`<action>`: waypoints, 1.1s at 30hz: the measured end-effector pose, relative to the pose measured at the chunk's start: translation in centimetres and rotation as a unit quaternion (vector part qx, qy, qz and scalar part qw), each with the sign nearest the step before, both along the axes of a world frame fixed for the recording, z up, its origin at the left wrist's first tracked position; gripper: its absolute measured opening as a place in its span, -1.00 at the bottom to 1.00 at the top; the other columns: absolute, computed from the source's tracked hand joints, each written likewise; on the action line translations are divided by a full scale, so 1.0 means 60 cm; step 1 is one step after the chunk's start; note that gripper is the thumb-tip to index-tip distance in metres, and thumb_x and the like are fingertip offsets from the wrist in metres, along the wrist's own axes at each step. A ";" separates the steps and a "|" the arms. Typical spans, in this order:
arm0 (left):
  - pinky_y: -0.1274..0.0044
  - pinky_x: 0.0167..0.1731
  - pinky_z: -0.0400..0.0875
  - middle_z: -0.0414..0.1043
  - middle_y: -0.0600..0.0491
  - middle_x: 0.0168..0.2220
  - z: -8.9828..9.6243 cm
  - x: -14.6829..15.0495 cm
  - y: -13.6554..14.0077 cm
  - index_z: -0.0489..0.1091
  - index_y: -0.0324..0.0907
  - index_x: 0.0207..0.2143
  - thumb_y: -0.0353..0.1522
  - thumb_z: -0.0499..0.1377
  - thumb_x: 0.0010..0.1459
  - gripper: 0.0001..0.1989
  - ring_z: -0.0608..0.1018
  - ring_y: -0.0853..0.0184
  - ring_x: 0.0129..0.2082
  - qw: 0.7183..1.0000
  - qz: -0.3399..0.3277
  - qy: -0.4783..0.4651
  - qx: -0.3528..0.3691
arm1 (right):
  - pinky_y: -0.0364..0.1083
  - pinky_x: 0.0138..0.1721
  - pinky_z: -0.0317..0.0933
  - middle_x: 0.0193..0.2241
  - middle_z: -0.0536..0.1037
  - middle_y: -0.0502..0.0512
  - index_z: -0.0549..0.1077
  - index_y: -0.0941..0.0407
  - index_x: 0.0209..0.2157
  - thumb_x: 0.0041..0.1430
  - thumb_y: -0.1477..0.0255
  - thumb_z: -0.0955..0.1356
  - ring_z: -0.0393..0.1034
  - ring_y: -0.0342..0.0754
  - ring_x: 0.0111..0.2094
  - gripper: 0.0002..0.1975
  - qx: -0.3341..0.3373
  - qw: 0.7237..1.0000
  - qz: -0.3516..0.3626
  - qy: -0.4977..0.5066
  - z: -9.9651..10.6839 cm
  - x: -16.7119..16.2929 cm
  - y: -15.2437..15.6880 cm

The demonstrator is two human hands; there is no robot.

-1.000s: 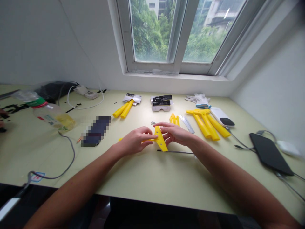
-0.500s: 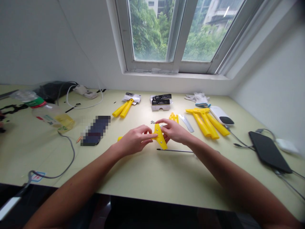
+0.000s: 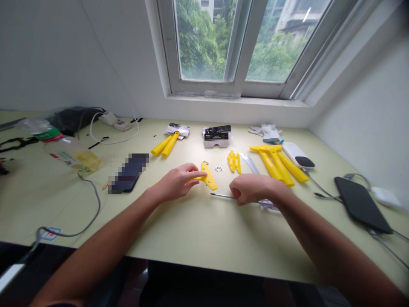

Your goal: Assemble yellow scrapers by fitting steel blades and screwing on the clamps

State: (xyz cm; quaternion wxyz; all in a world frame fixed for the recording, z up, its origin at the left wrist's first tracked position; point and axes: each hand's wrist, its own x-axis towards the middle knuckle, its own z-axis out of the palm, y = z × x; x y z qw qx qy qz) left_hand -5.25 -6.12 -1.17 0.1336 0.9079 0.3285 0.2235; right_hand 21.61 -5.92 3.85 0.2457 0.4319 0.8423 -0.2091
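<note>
My only view is from a head-worn camera, above and behind the fingers [image 3: 197, 174], facing forward and down. I see both forearms [image 3: 110, 241] up close, the desk [image 3: 198, 238] around the fingers and, farther off, the window [image 3: 235, 51].

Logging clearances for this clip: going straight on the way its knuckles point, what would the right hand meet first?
Probably the head of the yellow scraper, held in the left hand; the screwdriver is right at the right hand. Depth is unclear, so it might pass just short.
</note>
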 end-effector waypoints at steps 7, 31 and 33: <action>0.53 -0.24 0.40 0.39 -0.03 -0.14 0.000 0.001 -0.002 0.35 -0.01 0.11 -0.41 0.06 0.29 -0.64 0.47 0.38 -0.23 1.000 -0.010 0.004 0.007 | -0.14 -0.43 0.14 -0.37 0.57 0.06 0.56 0.04 -0.18 0.05 0.45 0.26 0.42 -0.07 -0.38 -0.68 -0.082 0.994 -0.035 0.068 0.041 0.035 0.008; 0.54 -0.28 0.36 0.34 -0.03 -0.13 -0.006 0.024 -0.025 0.38 0.06 0.07 -0.38 0.01 0.30 -0.65 0.43 0.36 -0.23 0.992 -0.039 0.115 0.043 | -0.13 -0.51 -0.05 -0.52 0.47 0.06 0.46 0.11 -0.49 0.20 0.32 0.19 0.23 -0.14 -0.54 -0.69 0.053 0.997 -0.017 0.055 0.055 0.013 -0.025; 0.54 -0.27 0.36 0.34 -0.02 -0.13 -0.006 0.024 -0.026 0.38 0.07 0.07 -0.38 0.01 0.30 -0.66 0.43 0.36 -0.23 0.992 -0.040 0.116 0.042 | -0.13 -0.51 -0.05 -0.51 0.48 0.07 0.46 0.12 -0.49 0.19 0.33 0.19 0.22 -0.14 -0.54 -0.70 0.048 0.997 -0.020 0.050 0.056 0.011 -0.026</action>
